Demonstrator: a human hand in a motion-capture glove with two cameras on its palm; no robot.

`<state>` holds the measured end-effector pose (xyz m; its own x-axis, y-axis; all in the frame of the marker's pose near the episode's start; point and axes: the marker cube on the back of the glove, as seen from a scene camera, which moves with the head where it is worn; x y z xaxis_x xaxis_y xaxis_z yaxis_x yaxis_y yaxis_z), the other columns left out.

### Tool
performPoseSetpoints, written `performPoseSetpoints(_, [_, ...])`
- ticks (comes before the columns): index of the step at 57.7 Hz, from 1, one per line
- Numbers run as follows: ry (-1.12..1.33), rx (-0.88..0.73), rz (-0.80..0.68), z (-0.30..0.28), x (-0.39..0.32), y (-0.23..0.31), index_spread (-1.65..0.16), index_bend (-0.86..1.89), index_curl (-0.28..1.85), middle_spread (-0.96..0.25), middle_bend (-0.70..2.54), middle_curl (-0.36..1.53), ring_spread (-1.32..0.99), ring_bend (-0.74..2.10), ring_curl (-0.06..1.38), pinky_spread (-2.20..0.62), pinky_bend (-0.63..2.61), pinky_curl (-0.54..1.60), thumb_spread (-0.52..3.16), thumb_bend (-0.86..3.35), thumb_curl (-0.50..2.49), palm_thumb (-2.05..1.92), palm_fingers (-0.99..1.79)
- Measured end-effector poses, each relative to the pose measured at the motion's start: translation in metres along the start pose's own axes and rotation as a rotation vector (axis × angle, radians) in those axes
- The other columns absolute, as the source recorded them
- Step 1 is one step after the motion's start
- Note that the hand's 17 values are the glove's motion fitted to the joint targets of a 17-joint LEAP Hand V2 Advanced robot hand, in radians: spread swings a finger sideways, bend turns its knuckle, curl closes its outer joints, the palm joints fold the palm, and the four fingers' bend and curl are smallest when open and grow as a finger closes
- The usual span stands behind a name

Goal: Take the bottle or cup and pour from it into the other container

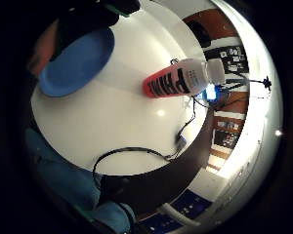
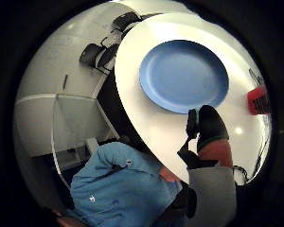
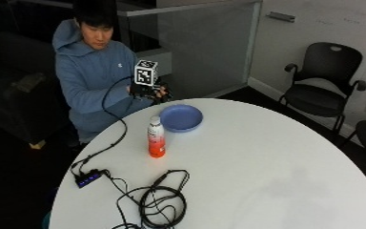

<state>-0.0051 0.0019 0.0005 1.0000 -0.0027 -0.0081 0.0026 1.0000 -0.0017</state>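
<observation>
Reaching for the bottle [image 3: 156, 137], upright on the counter [image 3: 265, 167] just beside the blue plate [image 3: 181, 118], means lowering the right hand [image 3: 146, 90], whose grip I cannot tell, to wrap its orange body below the cap.

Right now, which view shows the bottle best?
The outside view: the bottle stands whole and upright beside the plate. The little finger side palm view shows its label close but warped; the thumb side view catches only a red edge.

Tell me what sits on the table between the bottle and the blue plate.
Nothing: in the outside view the bottle stands apart from the blue plate, with only bare white table between them. The little finger side palm view shows the same bare stretch.
</observation>
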Motion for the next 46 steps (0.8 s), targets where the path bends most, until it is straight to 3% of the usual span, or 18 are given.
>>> performPoseSetpoints(16, [0.025, 0.012, 0.012, -0.011, -0.001, 0.004, -0.34, 0.14, 0.15, -0.01, 0.19, 0.15, 0.16, 0.35, 0.17, 0.25, 0.63, 0.22, 0.87, 0.36, 0.28, 0.73, 0.28])
performPoseSetpoints(46, [0.044, 0.045, 0.058, -0.037, 0.026, 0.028, -0.36, 0.15, 0.24, 0.0, 0.18, 0.25, 0.18, 0.41, 0.24, 0.28, 0.66, 0.25, 1.03, 0.15, 0.42, 0.82, 0.25])
